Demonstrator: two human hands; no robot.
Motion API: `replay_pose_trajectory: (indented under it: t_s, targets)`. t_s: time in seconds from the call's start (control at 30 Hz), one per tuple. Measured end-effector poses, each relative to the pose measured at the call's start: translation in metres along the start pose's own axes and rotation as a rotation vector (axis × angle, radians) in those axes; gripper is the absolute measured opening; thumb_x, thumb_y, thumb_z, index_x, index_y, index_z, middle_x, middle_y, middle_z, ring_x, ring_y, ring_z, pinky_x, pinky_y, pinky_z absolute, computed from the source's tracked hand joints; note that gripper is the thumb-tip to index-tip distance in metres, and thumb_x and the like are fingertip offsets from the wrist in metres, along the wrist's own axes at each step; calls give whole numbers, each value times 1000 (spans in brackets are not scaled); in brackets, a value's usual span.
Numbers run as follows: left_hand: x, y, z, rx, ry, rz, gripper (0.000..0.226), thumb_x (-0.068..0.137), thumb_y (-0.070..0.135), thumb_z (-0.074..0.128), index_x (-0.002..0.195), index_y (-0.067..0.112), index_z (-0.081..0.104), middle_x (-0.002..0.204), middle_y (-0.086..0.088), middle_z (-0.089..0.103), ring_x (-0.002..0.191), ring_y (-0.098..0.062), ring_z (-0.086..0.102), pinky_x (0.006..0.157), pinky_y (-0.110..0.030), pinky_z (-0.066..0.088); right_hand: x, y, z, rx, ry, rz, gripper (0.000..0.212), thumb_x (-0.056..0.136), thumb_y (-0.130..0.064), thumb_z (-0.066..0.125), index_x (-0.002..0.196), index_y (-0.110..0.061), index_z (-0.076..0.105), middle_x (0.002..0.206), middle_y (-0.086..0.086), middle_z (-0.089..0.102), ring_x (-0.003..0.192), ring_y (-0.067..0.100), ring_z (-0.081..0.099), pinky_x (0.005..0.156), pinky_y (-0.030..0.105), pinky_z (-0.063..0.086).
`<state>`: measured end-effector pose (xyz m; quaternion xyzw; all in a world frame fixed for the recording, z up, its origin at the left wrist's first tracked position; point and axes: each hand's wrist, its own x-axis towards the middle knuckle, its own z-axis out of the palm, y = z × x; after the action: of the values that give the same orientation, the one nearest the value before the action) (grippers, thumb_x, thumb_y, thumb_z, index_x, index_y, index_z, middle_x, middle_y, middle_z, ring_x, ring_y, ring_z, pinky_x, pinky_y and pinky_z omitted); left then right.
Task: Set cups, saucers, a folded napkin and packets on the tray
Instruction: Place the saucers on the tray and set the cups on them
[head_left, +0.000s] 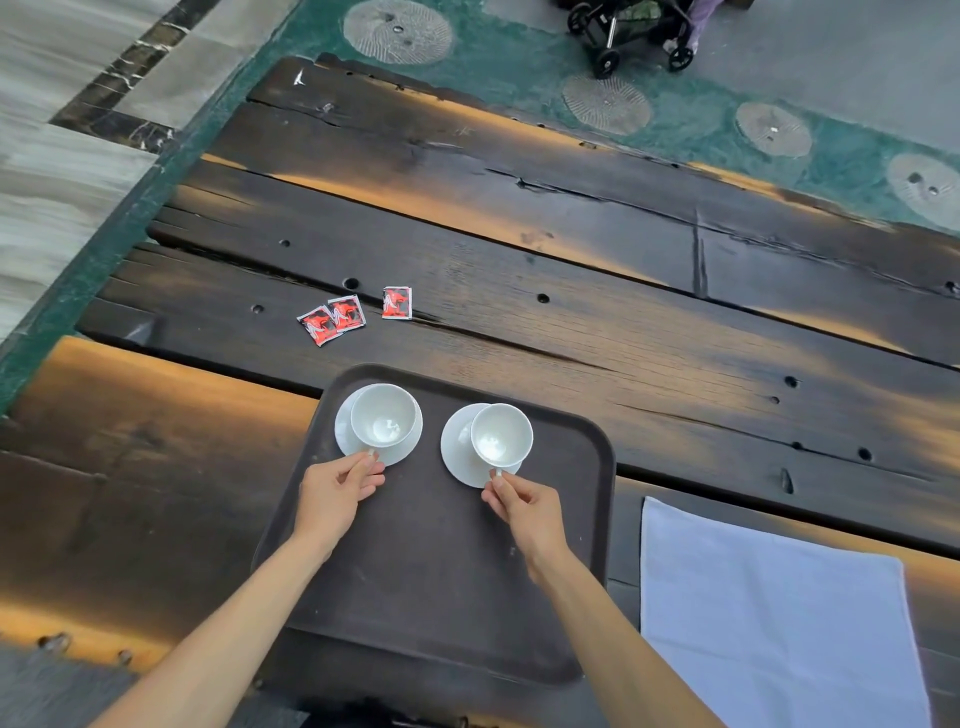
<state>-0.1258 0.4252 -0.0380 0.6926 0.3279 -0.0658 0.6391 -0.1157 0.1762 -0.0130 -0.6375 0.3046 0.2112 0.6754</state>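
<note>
Pinching cup handles: left hand (337, 488) on left cup (383, 415), right hand (524, 506) on right cup (501, 435), both on saucers on tray (441, 571). Napkin (779, 618) unfolded on surface, nearer right hand; packets (353, 314) beyond tray, left-forward

One head-worn wide-angle view looks steeply down from close above the table (571, 322), floor filling the frame's upper edge and left
</note>
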Motion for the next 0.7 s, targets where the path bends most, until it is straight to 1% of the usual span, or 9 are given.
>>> replay_pose_trajectory:
  t_s: [0.07,0.13,0.2,0.27,0.33,0.43,0.53,0.6,0.7]
  targets:
    - [-2,-1,0,2,5,-2,32,97,20,64,124,3,69,98,-4,78,86,-14,77,85,-29,61,0,0,-3,18,-2,8,14,97,-13,67,105,-17,78,102,-6,80,96,9,76,92,18,56]
    - [-5,0,0,10,11,-6,33,97,20,64,126,4,68,102,-5,78,85,-14,77,88,-34,60,1,1,-5,24,-12,10,18,97,-13,68,113,-12,76,106,-2,79,96,10,76,94,21,56]
    - [-10,2,1,20,18,-9,35,97,21,65,129,7,66,106,-5,77,84,-13,77,87,-35,60,0,1,-7,12,-23,0,25,97,-13,68,121,-7,72,108,3,79,95,12,77,91,21,58]
    - [-16,3,3,31,28,-25,40,96,24,67,134,11,62,107,-1,77,84,-13,77,83,-35,61,-1,1,-10,-7,-30,-10,28,96,-13,69,124,-9,70,106,6,79,94,15,77,88,23,60]
    - [-23,3,4,52,57,-46,43,94,24,68,135,13,61,106,0,77,82,-12,77,77,-34,62,-2,1,-15,-43,-36,-18,26,96,-15,69,122,-9,71,102,8,79,94,18,77,83,24,61]
    - [-31,1,8,128,90,-83,37,91,24,71,126,12,68,99,-1,77,73,-10,77,69,-30,61,-5,-2,-30,-99,-40,-35,21,96,-17,68,116,-14,73,100,5,79,94,16,76,80,24,61]
    - [-37,4,16,231,-5,-112,31,88,26,74,116,13,72,95,1,77,72,-8,76,63,-26,59,-9,-8,-54,-134,-24,-67,15,95,-22,69,109,-22,74,102,2,78,93,11,76,77,24,61]
    - [-40,10,25,275,-53,-106,26,87,27,75,111,16,73,92,3,77,71,-6,75,59,-22,57,-12,-13,-73,-151,7,-87,16,95,-25,69,110,-24,74,104,-2,78,93,8,75,76,24,60]
    - [-46,18,44,306,-103,-80,22,87,29,74,107,18,74,92,4,77,73,-4,75,58,-21,57,-15,-18,-103,-151,61,-95,14,95,-27,69,108,-24,74,104,-3,77,94,9,75,77,26,61]
